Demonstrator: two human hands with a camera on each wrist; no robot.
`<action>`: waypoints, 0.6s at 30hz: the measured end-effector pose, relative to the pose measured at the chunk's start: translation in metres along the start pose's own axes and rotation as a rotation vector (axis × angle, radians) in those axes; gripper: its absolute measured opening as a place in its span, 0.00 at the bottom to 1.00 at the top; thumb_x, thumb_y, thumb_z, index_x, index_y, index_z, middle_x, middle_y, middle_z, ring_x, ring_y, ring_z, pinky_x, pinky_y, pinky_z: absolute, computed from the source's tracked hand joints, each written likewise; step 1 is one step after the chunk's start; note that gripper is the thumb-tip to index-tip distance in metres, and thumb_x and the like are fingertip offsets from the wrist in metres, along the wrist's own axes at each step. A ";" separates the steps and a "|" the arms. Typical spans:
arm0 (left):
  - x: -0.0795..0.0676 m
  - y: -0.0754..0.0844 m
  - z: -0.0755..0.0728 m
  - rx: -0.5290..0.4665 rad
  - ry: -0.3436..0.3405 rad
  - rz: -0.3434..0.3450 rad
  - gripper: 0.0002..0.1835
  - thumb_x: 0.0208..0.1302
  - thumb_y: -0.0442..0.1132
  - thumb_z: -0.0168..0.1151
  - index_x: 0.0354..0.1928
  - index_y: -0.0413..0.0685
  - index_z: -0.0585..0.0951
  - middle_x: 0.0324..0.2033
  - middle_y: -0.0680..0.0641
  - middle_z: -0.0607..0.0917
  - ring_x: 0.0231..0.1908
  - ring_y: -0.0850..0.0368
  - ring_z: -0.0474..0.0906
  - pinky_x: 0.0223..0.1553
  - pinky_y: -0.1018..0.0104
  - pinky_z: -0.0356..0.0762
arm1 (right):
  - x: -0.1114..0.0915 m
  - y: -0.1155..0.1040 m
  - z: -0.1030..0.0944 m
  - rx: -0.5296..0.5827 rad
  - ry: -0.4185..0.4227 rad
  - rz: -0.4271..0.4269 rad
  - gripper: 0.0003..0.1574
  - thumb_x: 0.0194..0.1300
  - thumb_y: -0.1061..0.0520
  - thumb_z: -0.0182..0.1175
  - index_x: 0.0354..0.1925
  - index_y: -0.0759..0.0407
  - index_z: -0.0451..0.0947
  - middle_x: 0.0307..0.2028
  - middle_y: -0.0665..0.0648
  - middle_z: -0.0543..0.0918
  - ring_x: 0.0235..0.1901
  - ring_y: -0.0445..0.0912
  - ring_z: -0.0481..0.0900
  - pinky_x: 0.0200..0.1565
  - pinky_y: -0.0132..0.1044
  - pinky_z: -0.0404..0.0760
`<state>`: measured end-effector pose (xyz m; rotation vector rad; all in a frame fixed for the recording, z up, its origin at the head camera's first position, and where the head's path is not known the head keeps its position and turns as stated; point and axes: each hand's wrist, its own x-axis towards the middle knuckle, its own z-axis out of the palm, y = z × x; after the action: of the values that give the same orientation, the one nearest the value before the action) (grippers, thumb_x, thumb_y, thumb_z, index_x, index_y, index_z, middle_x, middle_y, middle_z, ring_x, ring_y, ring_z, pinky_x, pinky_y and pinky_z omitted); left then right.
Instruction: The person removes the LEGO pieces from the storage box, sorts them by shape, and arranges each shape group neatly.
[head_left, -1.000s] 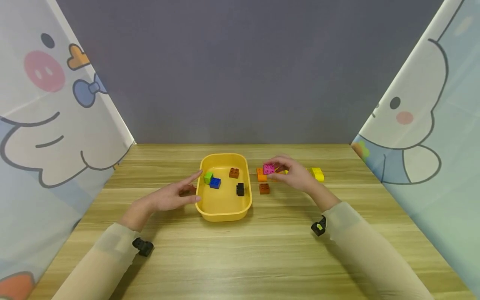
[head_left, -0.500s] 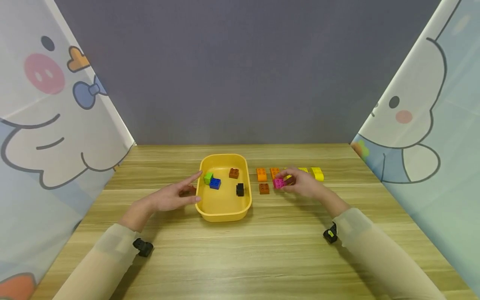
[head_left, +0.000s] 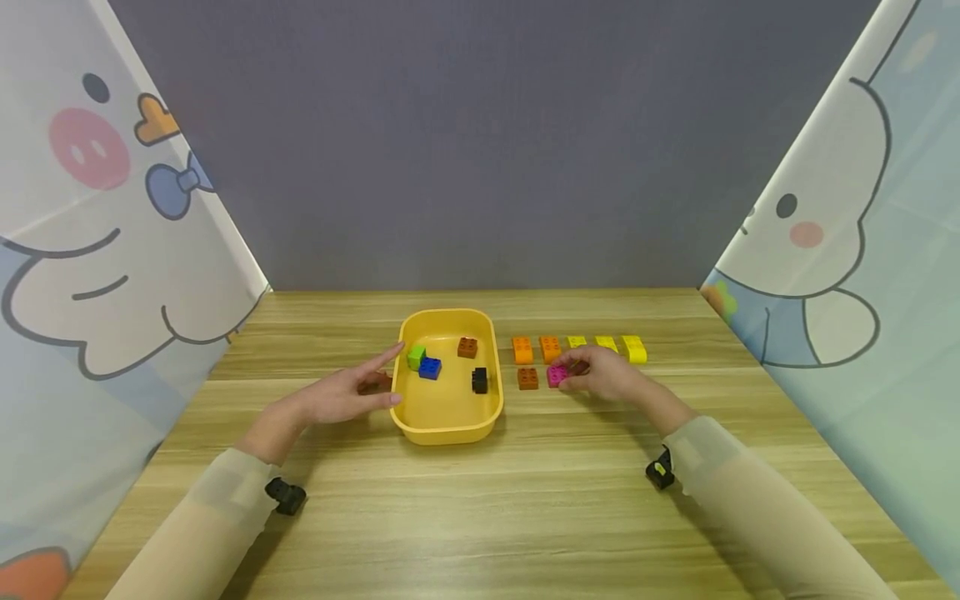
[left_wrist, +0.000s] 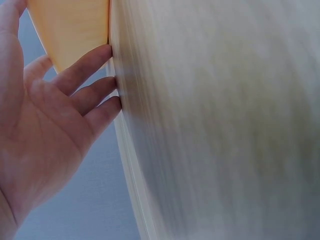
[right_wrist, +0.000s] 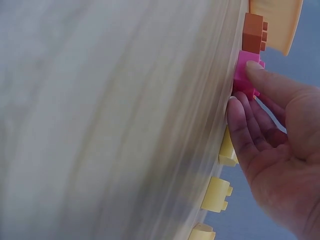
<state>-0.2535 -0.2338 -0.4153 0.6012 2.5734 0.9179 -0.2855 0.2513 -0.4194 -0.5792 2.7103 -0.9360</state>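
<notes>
My right hand (head_left: 606, 375) pinches a pink toy building block (head_left: 557, 377) on the table, just right of a brown block (head_left: 528, 379). In the right wrist view the thumb lies against the side of the pink block (right_wrist: 245, 72), with the brown block (right_wrist: 253, 34) beyond it. My left hand (head_left: 341, 394) rests against the left side of a yellow tub (head_left: 447, 436), its fingers and thumb extended at the rim. In the left wrist view the fingers of the left hand (left_wrist: 50, 110) touch the tub wall (left_wrist: 75, 30) and the tabletop.
Inside the tub lie a green block (head_left: 417, 357), a blue block (head_left: 430, 368), a brown block (head_left: 467, 347) and a black block (head_left: 480, 381). Behind the pink block runs a row of orange blocks (head_left: 522, 350) and yellow blocks (head_left: 633, 349). A grey panel (head_left: 480, 150) stands behind the table.
My right hand has carried the pink block from over the orange blocks to the right and nearer, down beside the brown block. The left hand has stayed at the tub.
</notes>
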 end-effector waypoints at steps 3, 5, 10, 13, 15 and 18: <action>0.000 -0.001 0.000 0.004 0.001 0.001 0.51 0.77 0.67 0.63 0.90 0.75 0.45 0.76 0.34 0.77 0.77 0.30 0.72 0.77 0.25 0.66 | 0.001 0.001 0.000 -0.003 0.002 0.000 0.23 0.74 0.54 0.73 0.64 0.60 0.86 0.51 0.58 0.90 0.50 0.49 0.87 0.52 0.44 0.89; 0.000 -0.001 0.001 0.004 0.002 0.001 0.51 0.77 0.67 0.63 0.90 0.75 0.45 0.76 0.34 0.78 0.77 0.31 0.72 0.77 0.26 0.66 | 0.001 0.002 0.000 -0.006 0.001 -0.002 0.25 0.74 0.54 0.73 0.64 0.61 0.85 0.50 0.59 0.90 0.49 0.49 0.87 0.50 0.42 0.89; -0.001 0.000 0.000 0.002 0.006 0.004 0.51 0.77 0.67 0.64 0.90 0.73 0.46 0.75 0.34 0.78 0.76 0.31 0.73 0.77 0.27 0.67 | 0.001 0.003 0.000 -0.016 0.003 0.003 0.25 0.74 0.54 0.74 0.65 0.60 0.85 0.49 0.58 0.90 0.49 0.48 0.87 0.50 0.41 0.88; -0.001 0.001 0.000 0.007 0.009 0.007 0.51 0.77 0.66 0.64 0.91 0.72 0.46 0.74 0.34 0.79 0.76 0.32 0.74 0.77 0.28 0.67 | 0.001 0.004 0.000 -0.018 -0.001 0.002 0.26 0.74 0.54 0.74 0.65 0.59 0.85 0.49 0.57 0.90 0.49 0.48 0.87 0.52 0.43 0.89; -0.001 0.001 0.000 0.007 0.009 0.005 0.51 0.77 0.66 0.64 0.91 0.72 0.46 0.74 0.35 0.79 0.76 0.32 0.74 0.77 0.28 0.67 | 0.001 0.004 0.000 -0.017 -0.003 0.007 0.26 0.74 0.54 0.74 0.66 0.59 0.85 0.50 0.56 0.90 0.49 0.47 0.87 0.53 0.44 0.89; -0.001 0.002 0.000 0.003 0.008 0.004 0.51 0.77 0.66 0.64 0.91 0.72 0.46 0.74 0.35 0.80 0.76 0.32 0.74 0.77 0.28 0.67 | 0.001 0.004 0.000 -0.016 -0.008 0.007 0.26 0.74 0.54 0.74 0.66 0.59 0.85 0.49 0.56 0.90 0.49 0.47 0.87 0.53 0.45 0.89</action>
<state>-0.2519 -0.2332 -0.4137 0.6044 2.5815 0.9198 -0.2875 0.2538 -0.4221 -0.5748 2.7130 -0.9094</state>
